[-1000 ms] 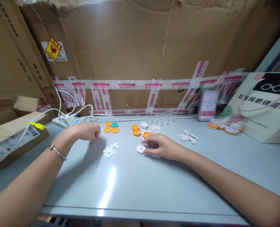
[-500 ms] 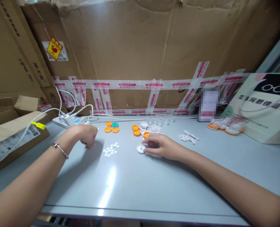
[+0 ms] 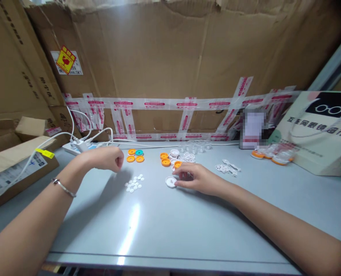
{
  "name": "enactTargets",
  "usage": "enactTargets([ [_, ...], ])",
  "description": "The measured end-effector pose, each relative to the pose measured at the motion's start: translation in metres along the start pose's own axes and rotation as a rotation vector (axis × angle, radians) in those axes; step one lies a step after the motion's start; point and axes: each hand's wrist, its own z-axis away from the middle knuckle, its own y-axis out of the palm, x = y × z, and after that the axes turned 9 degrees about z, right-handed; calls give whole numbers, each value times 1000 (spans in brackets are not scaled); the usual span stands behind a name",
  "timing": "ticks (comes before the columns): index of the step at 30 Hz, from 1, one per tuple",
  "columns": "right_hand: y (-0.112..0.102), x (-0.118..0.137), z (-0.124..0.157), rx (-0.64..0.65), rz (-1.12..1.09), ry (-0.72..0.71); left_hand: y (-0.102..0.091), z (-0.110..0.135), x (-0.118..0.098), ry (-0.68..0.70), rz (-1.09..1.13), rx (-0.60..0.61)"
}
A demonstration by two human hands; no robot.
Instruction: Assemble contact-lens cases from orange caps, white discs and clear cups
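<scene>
My right hand (image 3: 189,175) rests low over the table, its thumb and fingers at the right edge of a white round disc with a raised rim (image 3: 170,182), which lies flat. My left hand (image 3: 112,158) hovers above the table with its fingers curled down; whatever they hold is hidden. Below and right of it lies a loose group of small white round pieces (image 3: 134,184). Orange rings (image 3: 130,158) and one teal ring (image 3: 139,152) sit just beyond. Behind my right hand are orange cups (image 3: 166,162), white cups (image 3: 174,153) and small white lattice-like parts (image 3: 187,157).
Clear domed pieces (image 3: 196,146) stand at the back. More white flat parts (image 3: 228,168) lie to the right, near a phone (image 3: 251,130), orange-based clear pieces (image 3: 282,156) and a paper bag (image 3: 317,134). A power strip (image 3: 69,147) and open carton (image 3: 20,161) are left.
My left hand has moved a little to the right, toward the rings. My right hand stays at the white disc, almost unmoved.
</scene>
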Motion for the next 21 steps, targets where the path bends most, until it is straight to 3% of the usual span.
enactTargets([
  [3, 2, 0, -1, -4, 17, 18, 12, -2, -30, 229, 73, -197],
  [6, 5, 0, -2, -23, 24, 27, 38, -11, -63, 440, 158, -328],
  [9, 9, 0, -3, -37, 30, -5, 65, -23, -82, 561, 198, -496],
  [13, 13, -3, -4, -54, 25, -35, 82, -33, -87, 617, 144, -571],
  [21, 15, -3, -5, -57, 25, -22, 85, -34, -86, 601, 101, -624],
])
